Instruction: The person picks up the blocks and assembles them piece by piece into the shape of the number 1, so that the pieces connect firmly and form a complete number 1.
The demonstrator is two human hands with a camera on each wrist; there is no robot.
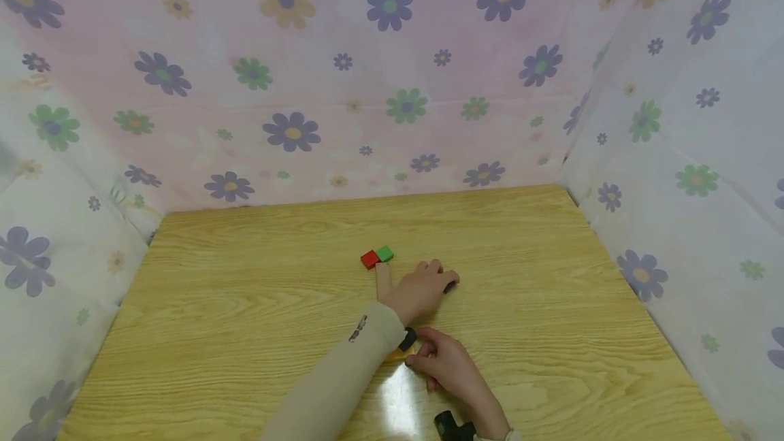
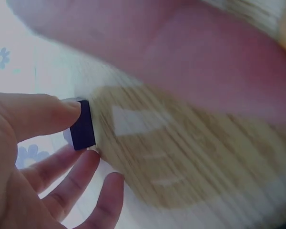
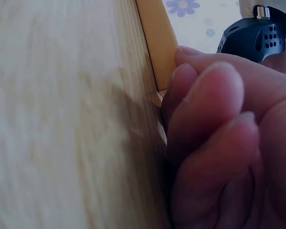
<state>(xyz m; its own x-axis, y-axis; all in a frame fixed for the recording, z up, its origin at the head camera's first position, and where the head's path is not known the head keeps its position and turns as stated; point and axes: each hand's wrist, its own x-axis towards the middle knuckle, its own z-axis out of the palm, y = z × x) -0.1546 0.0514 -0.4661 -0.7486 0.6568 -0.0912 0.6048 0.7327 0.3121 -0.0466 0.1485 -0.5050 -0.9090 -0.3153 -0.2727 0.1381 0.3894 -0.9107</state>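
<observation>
My left hand [image 1: 422, 291] reaches across to the right and pinches a small dark block [image 2: 84, 125] between thumb and fingers, just at the table surface. In the head view only a sliver of that block shows under the fingertips. Below the left wrist, my right hand [image 1: 452, 367] pinches the near end of an orange-yellow block [image 3: 158, 40]. The left forearm hides much of this block in the head view. A pale wooden strip [image 1: 382, 280] lies beside the left hand, partly covered by it. At its far end sit a red block [image 1: 369, 259] and a green block [image 1: 384, 253], touching.
The wood-grain table [image 1: 257, 278] is bounded by flowered cloth [image 1: 343, 87] at the back and sides. A black wrist camera [image 1: 407, 339] sits under the left wrist, close to the right fingers. Another black device [image 1: 452, 427] is on the right wrist. The forearms cross closely.
</observation>
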